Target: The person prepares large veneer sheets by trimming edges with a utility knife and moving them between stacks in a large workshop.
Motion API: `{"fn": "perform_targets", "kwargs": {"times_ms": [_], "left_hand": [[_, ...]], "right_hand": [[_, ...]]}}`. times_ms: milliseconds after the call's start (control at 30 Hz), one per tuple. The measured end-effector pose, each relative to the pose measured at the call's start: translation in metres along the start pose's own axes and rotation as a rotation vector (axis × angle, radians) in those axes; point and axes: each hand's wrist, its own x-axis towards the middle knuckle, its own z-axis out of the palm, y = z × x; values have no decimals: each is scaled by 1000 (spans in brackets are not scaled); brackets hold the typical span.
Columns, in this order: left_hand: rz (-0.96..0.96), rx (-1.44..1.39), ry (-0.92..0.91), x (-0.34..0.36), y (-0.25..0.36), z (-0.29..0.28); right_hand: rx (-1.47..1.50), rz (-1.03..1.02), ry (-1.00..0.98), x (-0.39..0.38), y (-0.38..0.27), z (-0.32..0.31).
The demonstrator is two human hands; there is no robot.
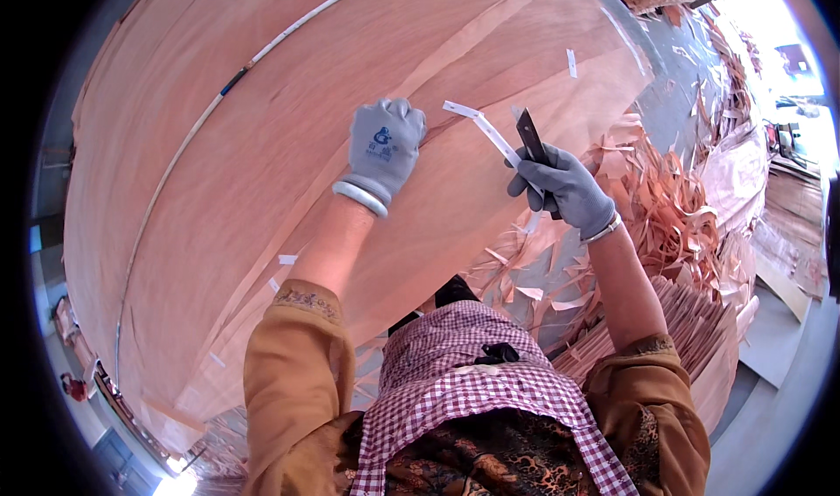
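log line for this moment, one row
left hand: flat on veneer sheet | right hand: holds knife, tape strip | scraps at right

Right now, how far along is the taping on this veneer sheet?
Done: several short white tape pieces already sit on the veneer sheet. In hand: the left hand presses flat on the sheet by a seam, while the right hand grips a dark blade and a white tape strip. Left: that strip is not yet stuck down.

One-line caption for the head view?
Left hand presses veneer sheet; right hand holds knife and white tape strip.
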Motion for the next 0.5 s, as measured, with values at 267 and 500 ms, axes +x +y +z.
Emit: {"fn": "perform_targets", "kwargs": {"times_ms": [267,500], "left_hand": [[-313,-372,-39,15,-7,2],[-270,-375,3,12,-11,7]], "right_hand": [[10,0,23,-1,5,-4],[45,3,9,1,7,-10]]}}
